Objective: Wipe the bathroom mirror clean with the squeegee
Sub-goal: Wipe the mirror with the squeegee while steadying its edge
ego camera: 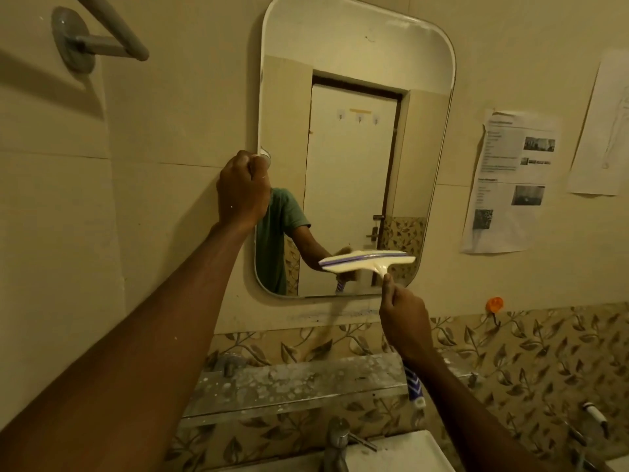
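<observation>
Against the lower right part of the bathroom mirror (pixel 354 56), the squeegee (pixel 367 261) lies with its cream head roughly level, tilted slightly down to the left, and its purple-edged blade meeting the glass. The right hand (pixel 405 322) sits just below the mirror's bottom edge, fingers wrapped round the squeegee's handle and thumb stretched up along the neck. The blue-and-white end of the handle sticks out beneath the wrist.

The left hand (pixel 243 187) is up at the mirror's left edge, about halfway along its height, with the back of the hand towards the camera. Its fingers are curled tight at the rim, over a small white clip (pixel 264 154). Whether they truly grasp the edge or only press on it is hard to make out.

The glass reflects a white door (pixel 350 165) and a green-sleeved arm reaching toward the squeegee.

On the beige tiled wall to the right hang a printed sheet (pixel 510 182) with small photos and a second pale paper (pixel 602 131). An orange hook (pixel 494 304) is stuck just above the leaf-patterned tile band (pixel 510 352). A grey towel bar (pixel 102 42) is mounted at the upper left.

Below the mirror runs a spotted glass shelf (pixel 289 386). Under it stands a chrome tap (pixel 340 437) at a white basin (pixel 401 451).
</observation>
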A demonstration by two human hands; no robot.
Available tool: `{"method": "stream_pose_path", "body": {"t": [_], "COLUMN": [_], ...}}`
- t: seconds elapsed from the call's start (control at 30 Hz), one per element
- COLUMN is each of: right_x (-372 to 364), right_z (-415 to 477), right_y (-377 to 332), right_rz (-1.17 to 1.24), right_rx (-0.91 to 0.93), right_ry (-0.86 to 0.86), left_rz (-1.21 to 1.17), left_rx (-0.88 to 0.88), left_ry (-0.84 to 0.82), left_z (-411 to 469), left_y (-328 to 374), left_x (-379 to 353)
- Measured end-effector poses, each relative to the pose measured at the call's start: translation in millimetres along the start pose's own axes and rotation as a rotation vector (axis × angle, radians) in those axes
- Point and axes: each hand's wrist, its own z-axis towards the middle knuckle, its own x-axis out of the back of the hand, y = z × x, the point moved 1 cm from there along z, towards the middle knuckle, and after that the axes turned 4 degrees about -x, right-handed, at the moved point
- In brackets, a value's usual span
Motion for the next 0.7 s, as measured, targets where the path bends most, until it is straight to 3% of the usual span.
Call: {"method": "stream_pose_path", "body": {"t": [0.2,0.43,0.7], "right_x": [-13,9,0], "right_z": [-41,5,-30], "right_y": [52,41,67], "right_rz": [-0.066,0.037,-0.028], "right_rx": [-0.098,-0.072,-0.140], "right_ry": [-0.116,0.066,-0.071], "left_rz": [0.019,0.041,0.048], "left_rx": [0.005,0.026,0.006], "left_ry": [-0.005,-0.003,0.017], "left_z": [0,2,1], "left_y": [1,-1,-1], "left_x": [0,-1,1]}}
